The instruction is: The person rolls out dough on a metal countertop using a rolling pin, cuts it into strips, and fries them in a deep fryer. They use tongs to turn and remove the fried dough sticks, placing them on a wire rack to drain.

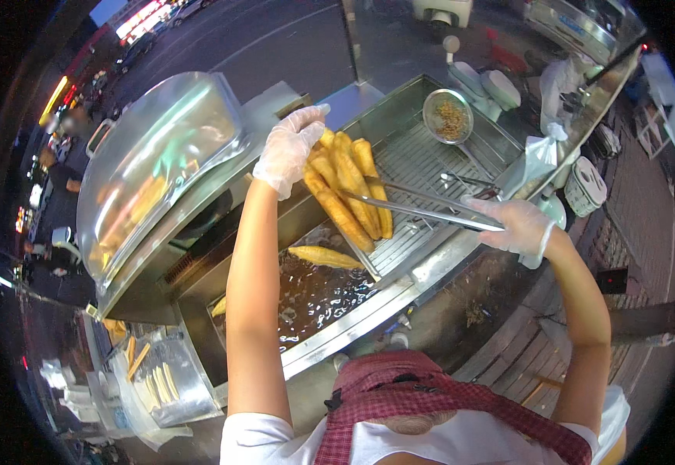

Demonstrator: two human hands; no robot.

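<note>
Both hands wear clear plastic gloves. My right hand (pixel 514 224) is closed on the handle end of long metal tongs (pixel 424 212), whose tips reach among several golden fried dough sticks (pixel 343 180). These lie bunched on the wire draining rack (pixel 398 232), at its left end above the fryer. My left hand (pixel 294 148) is at the upper left end of the bunch, fingers curled; whether it grips a stick is hidden. Below, one paler dough stick (pixel 323 257) floats in the dark bubbling oil (pixel 320 296), and part of another (pixel 219 306) shows left of my forearm.
A strainer (pixel 447 116) with brown crumbs rests on the rack's far end. Left stands a clear domed cover (pixel 157 168) over fried food. Raw dough strips (pixel 162 383) lie on a metal tray (pixel 189 401) at lower left. A white basket (pixel 586 186) is at right.
</note>
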